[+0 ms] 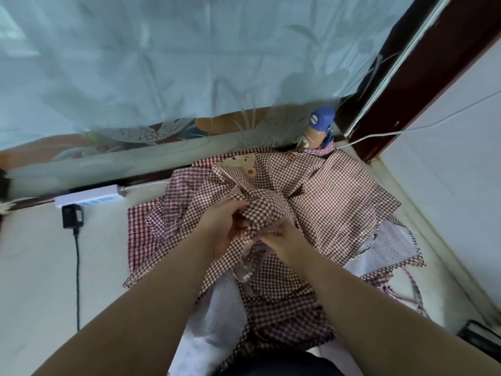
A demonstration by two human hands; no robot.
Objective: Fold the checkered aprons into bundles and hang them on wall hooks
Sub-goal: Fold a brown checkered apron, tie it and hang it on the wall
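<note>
A heap of red-and-white checkered aprons (pixel 336 202) lies on the pale surface in front of me. My left hand (pixel 225 226) grips a bunched fold of the top apron (pixel 260 213) from the left. My right hand (pixel 284 240) pinches the same bunched cloth from the right, close against the left hand. Parts of the fingers of both hands are hidden in the cloth. Apron ties (pixel 412 283) trail off to the right. No wall hooks are in view.
A white power strip (pixel 86 198) with a black plug and cable (pixel 77 267) lies at the left. A bottle with a blue cap (pixel 317 128) stands at the back by a dark red frame (pixel 423 85). A pale blue curtain (pixel 162 63) hangs behind.
</note>
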